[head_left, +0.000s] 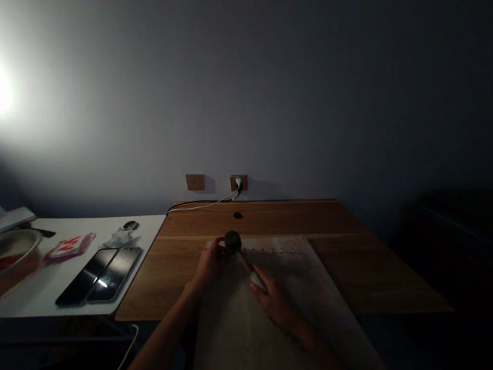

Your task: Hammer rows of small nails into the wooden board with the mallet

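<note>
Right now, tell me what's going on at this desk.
A person works at a wooden desk in dim light. The right hand grips the handle of a mallet, its dark head at the far edge of a pale board. The left hand sits beside that head; whether it holds anything is too dark to tell.

The near end of the pale rectangular wooden board is cut off at 6 o'clock. The handle end of the dark round-headed mallet is hidden inside the right hand. What is met by the left hand cannot be told. The shallow round dish with red contents at 9 o'clock is blurred and cropped.
</note>
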`<state>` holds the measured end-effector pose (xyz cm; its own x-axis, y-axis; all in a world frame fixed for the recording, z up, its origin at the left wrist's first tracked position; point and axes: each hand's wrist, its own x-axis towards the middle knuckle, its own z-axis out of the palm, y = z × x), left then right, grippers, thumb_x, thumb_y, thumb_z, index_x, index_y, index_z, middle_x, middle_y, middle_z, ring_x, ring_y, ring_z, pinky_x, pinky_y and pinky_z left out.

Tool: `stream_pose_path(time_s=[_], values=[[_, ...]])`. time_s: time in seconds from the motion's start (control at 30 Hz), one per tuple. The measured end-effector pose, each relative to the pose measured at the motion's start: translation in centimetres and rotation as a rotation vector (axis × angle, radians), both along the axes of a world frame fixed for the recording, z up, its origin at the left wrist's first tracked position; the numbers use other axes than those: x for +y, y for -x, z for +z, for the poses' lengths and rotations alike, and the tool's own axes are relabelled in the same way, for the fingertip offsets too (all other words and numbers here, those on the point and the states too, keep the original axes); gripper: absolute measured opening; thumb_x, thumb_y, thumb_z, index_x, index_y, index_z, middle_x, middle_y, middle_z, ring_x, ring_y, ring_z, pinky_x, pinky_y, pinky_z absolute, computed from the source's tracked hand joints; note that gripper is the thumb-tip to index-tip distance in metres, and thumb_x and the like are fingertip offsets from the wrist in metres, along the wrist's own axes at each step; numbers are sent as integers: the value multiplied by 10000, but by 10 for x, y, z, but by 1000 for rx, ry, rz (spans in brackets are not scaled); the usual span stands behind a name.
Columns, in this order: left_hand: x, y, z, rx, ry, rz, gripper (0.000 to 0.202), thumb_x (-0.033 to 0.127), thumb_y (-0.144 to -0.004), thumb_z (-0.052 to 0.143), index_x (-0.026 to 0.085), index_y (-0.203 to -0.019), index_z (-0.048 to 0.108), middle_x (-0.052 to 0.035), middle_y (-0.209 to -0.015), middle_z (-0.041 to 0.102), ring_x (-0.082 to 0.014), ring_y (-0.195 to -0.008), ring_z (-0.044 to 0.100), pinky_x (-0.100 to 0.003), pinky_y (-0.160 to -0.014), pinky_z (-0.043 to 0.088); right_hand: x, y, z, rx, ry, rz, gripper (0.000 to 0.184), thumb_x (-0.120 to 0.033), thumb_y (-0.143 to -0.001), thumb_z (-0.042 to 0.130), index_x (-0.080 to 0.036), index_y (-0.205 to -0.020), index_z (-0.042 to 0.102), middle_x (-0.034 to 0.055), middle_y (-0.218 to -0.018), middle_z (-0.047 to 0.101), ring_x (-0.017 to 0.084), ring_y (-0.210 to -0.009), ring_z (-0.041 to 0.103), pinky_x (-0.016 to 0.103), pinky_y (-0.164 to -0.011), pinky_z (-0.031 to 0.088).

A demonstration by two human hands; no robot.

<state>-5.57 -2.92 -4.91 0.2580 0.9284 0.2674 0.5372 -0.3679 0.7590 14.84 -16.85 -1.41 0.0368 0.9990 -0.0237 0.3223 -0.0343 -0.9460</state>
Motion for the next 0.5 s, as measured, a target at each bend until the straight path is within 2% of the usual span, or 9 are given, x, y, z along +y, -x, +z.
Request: stream_pose_path(time_s=[0.07, 0.13, 0.2, 0.23, 0.27, 0.33, 0.43, 0.5], values=[[0, 0, 0, 5, -10, -4, 571, 56, -750, 610, 201, -1301, 574, -44, -979, 804, -187, -826, 746, -264, -748, 542, 1, 1, -3, -47, -50, 1, 597, -431, -902, 601, -157, -1432, 628, 124, -1390, 681, 324, -1376, 561, 471, -1168, 394], [0, 0, 0, 9, -16, 4, 559, 62, -753, 610, 199, -1294, 578, -46, -963, 802, -186, -813, 743, -263, -739, 539, 1, 0, -3, -59, -50, -3, 588, -433, -905, 599, -169, -1429, 628, 116, -1305, 721, 311, -1268, 642, 454, -1095, 472], [-1, 0, 0, 8, -18, 8, 529, 76, -771, 598, 193, -1286, 583, -46, -941, 797, -187, -807, 741, -263, -729, 536, -1, -2, 0, -33, 32, 2, 606, -450, -892, 624, -192, -1440, 612, 74, -1071, 762, 264, -923, 747, 389, -829, 598], [-1, 0, 1, 6, -22, 3, 518, 81, -777, 589, 193, -1283, 586, -43, -939, 793, -186, -813, 740, -264, -733, 537, -3, -3, 2, -3, 81, 5, 622, -467, -885, 636, -205, -1448, 597, 35, -929, 743, 217, -712, 719, 333, -649, 591], [-2, 0, 1, 4, -27, -7, 512, 85, -779, 582, 195, -1280, 588, -40, -940, 790, -184, -818, 738, -265, -740, 538, -7, -4, 4, 47, 125, 5, 638, -489, -878, 644, -215, -1450, 583, -8, -811, 695, 168, -544, 636, 278, -496, 525], [-2, 0, 2, 2, -35, -28, 501, 97, -781, 582, 200, -1272, 596, -35, -953, 784, -176, -819, 731, -265, -753, 540, -18, -6, 6, 208, 198, -23, 657, -552, -849, 663, -228, -1413, 570, -67, -699, 600, 103, -392, 474, 215, -353, 377], [-2, 1, 1, 1, -29, -56, 478, 136, -799, 595, 204, -1272, 600, -32, -961, 776, -165, -790, 717, -262, -748, 541, -43, -5, 7, 492, 262, -172, 649, -697, -747, 703, -245, -1197, 578, -92, -679, 580, 68, -345, 401, 189, -302, 313], [-1, 2, -1, -10, -31, -71, 459, 164, -818, 592, 199, -1276, 598, -37, -967, 772, -166, -795, 714, -267, -757, 542, -61, -4, 6, 585, 283, -284, 628, -795, -709, 680, -255, -1002, 551, -104, -581, 541, 76, -317, 390, 192, -291, 300]])
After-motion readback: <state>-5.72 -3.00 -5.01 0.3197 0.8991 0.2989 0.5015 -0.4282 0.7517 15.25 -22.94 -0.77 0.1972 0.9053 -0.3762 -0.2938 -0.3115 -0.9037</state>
